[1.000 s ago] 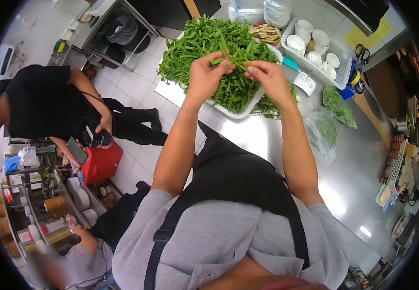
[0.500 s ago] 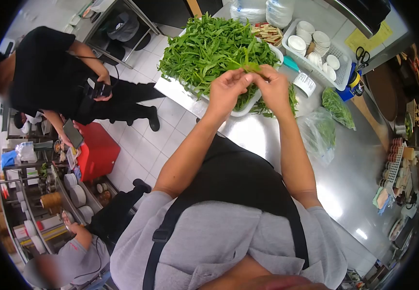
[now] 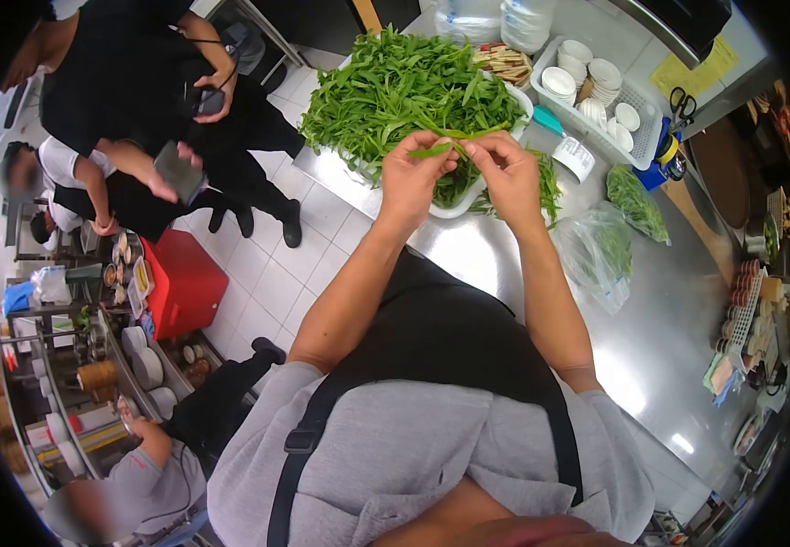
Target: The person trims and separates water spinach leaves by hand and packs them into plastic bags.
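Between my two hands is a sprig of leafy greens (image 3: 430,150), held over the near edge of a white basket (image 3: 452,212). My left hand (image 3: 410,182) pinches it on one side, thumb against the fingers. On the other side my right hand (image 3: 510,182) also pinches it, the fingertips of both hands close together. A big heap of the same long-leaved greens (image 3: 386,96) rises above the basket's rim. More loose greens (image 3: 545,187) lie on the steel table beside the basket, partly behind my right hand.
Right of the basket are a white labelled container (image 3: 574,159), a bag of greens (image 3: 637,205) and a clear plastic bag (image 3: 596,255). Behind stands a basket of small white dishes (image 3: 637,150). Left, a person in black (image 3: 130,73) stands near a red box (image 3: 185,283).
My hands have drawn slightly apart and lower, with the sprig now lying across between them. The person in black has stepped closer, and other people show behind.
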`<state>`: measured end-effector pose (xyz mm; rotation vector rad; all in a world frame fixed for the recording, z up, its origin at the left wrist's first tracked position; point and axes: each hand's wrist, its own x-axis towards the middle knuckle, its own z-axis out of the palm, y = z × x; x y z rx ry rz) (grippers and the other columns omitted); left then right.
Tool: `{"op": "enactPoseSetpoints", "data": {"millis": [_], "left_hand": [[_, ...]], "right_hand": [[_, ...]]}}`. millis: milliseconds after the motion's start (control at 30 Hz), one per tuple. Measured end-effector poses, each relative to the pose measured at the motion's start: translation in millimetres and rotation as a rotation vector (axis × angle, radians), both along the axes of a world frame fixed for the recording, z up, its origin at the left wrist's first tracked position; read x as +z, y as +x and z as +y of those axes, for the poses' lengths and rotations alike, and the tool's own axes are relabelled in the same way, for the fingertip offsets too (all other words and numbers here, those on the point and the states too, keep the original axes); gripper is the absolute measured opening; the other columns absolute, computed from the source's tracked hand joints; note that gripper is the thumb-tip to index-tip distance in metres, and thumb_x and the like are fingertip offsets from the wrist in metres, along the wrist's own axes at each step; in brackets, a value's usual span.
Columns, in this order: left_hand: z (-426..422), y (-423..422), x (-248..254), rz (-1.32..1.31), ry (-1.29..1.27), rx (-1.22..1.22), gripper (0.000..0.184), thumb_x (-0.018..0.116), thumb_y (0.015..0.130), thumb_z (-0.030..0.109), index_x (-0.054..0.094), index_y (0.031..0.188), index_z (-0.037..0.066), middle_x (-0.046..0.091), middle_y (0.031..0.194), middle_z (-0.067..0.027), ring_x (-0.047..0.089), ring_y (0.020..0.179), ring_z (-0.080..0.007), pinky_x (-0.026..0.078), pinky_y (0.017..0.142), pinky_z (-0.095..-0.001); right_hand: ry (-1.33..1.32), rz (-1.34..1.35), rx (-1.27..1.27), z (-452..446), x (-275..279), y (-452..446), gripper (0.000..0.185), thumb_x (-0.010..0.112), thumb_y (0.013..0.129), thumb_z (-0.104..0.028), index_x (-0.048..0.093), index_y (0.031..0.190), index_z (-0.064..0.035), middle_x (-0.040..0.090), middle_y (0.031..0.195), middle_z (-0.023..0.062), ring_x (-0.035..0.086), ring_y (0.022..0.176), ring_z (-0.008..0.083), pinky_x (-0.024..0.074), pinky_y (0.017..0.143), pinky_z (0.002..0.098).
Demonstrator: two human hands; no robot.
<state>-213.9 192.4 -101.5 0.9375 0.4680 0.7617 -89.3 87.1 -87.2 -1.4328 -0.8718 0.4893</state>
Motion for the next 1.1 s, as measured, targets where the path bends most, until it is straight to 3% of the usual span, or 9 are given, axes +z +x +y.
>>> {"op": "enactPoseSetpoints", "data": {"millis": [33,133,533,633,833,1100], "left_hand": [[0.0,-0.6,-0.7,-0.007,0.003,-0.01,0.011,0.064,0.098,0.001,0.064,0.109,0.003,0.07,0.102,-0.0084,0.068,0.089,-0.017,0.056,0.078,-0.0296],[-2.0,-1.5,4.9,-0.047,-0.064,-0.036,0.011,0.064,0.098,0.002,0.063,0.109,0.004,0.07,0.102,-0.0078,0.068,0.091,-0.0172,0.056,0.079,-0.0301],[1.0,-4.7,-0.4,-0.1,-0.039,-0.137,0.012,0.062,0.099,0.002,0.063,0.111,0.005,0.069,0.104,-0.0067,0.066,0.089,-0.0133,0.055,0.078,-0.0265],[-0.6,-5.1,-1.3,-0.066,-0.059,-0.127,0.011,0.062,0.099,0.003,0.063,0.11,0.005,0.069,0.105,-0.0063,0.066,0.088,-0.0129,0.055,0.078,-0.0262],[-2.4,-5.2,-8.1,-0.098,-0.052,-0.14,0.011,0.063,0.1,0.004,0.063,0.11,0.004,0.07,0.101,-0.0062,0.067,0.087,-0.0139,0.056,0.079,-0.0273],[-5.3,-8.3,-9.0,-0.046,-0.037,-0.117,0.013,0.068,0.096,0.003,0.066,0.109,0.002,0.071,0.101,-0.0069,0.068,0.09,-0.0145,0.058,0.079,-0.0289]], "right_hand": [[-0.009,-0.007,-0.018,-0.5,0.1,0.6,0.017,0.069,0.096,-0.014,0.076,0.101,0.0012,0.07,0.095,0.0047,0.059,0.078,0.0087,0.0483,0.073,0.0241],[0.1,0.295,0.045,-0.5,-3.3,2.8,0.02,0.067,0.099,-0.016,0.073,0.104,0.0027,0.07,0.093,0.0035,0.06,0.079,0.0085,0.0496,0.074,0.0244],[0.051,0.29,0.135,-7.9,0.4,5.9,0.017,0.068,0.098,-0.011,0.069,0.108,0.002,0.07,0.093,0.0043,0.062,0.082,0.0099,0.0505,0.078,0.0257],[0.455,0.732,0.153,-6.1,-1.2,6.0,0.016,0.068,0.097,-0.009,0.07,0.108,0.0012,0.07,0.093,0.0042,0.061,0.082,0.0089,0.049,0.079,0.0246],[-0.044,0.289,0.122,-9.7,13.2,2.6,0.014,0.073,0.091,-0.008,0.073,0.102,0.0016,0.072,0.088,0.003,0.061,0.076,0.0065,0.0482,0.072,0.0223],[-0.074,0.201,0.081,-6.4,12.2,0.1,0.011,0.076,0.087,-0.006,0.074,0.094,0.0019,0.071,0.082,0.0012,0.061,0.073,0.0057,0.0488,0.068,0.0217]]}}
